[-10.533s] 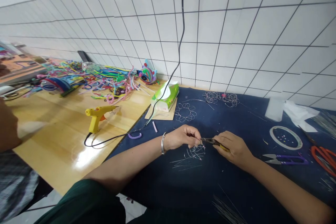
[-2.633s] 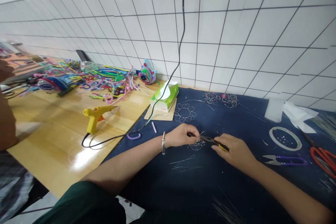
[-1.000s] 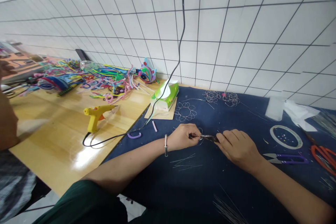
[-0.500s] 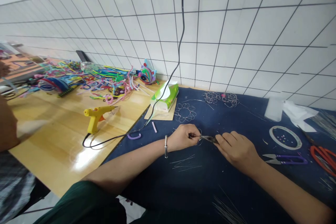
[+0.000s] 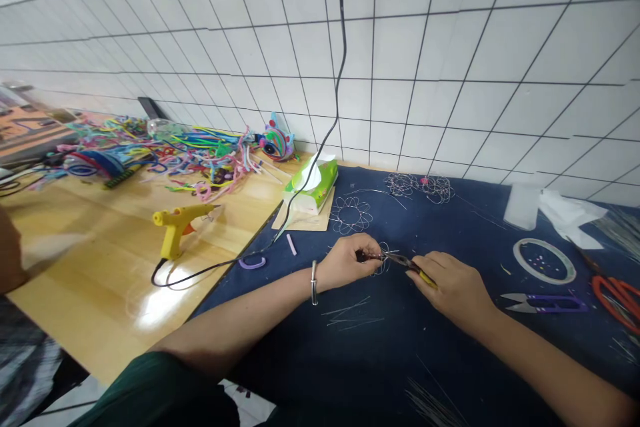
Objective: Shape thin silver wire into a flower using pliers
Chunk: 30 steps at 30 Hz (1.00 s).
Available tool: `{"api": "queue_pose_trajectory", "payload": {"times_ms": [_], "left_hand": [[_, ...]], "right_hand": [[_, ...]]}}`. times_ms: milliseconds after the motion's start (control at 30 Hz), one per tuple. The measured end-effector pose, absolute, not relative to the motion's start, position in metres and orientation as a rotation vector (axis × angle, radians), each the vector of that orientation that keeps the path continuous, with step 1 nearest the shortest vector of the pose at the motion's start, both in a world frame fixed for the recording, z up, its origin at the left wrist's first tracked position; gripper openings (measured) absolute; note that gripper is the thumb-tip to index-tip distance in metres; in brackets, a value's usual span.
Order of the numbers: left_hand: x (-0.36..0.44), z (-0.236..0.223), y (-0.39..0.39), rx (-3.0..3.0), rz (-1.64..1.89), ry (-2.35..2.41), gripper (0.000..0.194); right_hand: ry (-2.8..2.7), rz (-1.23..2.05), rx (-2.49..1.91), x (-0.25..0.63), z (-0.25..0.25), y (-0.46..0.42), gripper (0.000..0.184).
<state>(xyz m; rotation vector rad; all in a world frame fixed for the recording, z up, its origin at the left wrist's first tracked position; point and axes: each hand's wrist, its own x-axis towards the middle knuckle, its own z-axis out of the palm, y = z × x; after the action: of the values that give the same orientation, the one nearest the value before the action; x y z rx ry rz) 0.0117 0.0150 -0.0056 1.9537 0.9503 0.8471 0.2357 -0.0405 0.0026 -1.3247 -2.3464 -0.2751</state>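
Pinched in my left hand [image 5: 349,259] is a thin wire piece [image 5: 382,269], whose fine loops stick out past the fingertips. A dark, reddish part of it lies partly hidden between the fingers. My right hand [image 5: 454,285] is closed around the yellow handle of the pliers [image 5: 400,259]. Their jaws reach left to the wire at my left fingertips; whether they clamp it is too small to tell. Beyond my left hand, a flower-shaped wire ring [image 5: 352,215] lies flat on the dark blue cloth [image 5: 350,360]. Loose cut wires [image 5: 353,312] rest nearer me.
Right of my right hand lie purple thread snips [image 5: 545,303], a white ring [image 5: 544,261] with small beads inside, and orange-handled scissors [image 5: 613,297]. A tissue pack [image 5: 313,187] and yellow glue gun [image 5: 177,227] are left; its black cable crosses the table. Another person's arm [image 5: 7,247] shows far left.
My right hand has shifted its hold on the pliers, so the yellow handle now shows. More of the wire loops is visible by my left fingertips. The view has shifted slightly.
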Motion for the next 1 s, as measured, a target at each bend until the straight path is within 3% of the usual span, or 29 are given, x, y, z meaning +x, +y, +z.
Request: {"api": "queue_pose_trajectory", "payload": {"times_ms": [1000], "left_hand": [[0.0096,-0.0045,0.0155,1.867,0.749,0.961,0.007]], "right_hand": [[-2.347,-0.178,-1.341,0.2340,-0.0013,-0.0432,0.019]]}}
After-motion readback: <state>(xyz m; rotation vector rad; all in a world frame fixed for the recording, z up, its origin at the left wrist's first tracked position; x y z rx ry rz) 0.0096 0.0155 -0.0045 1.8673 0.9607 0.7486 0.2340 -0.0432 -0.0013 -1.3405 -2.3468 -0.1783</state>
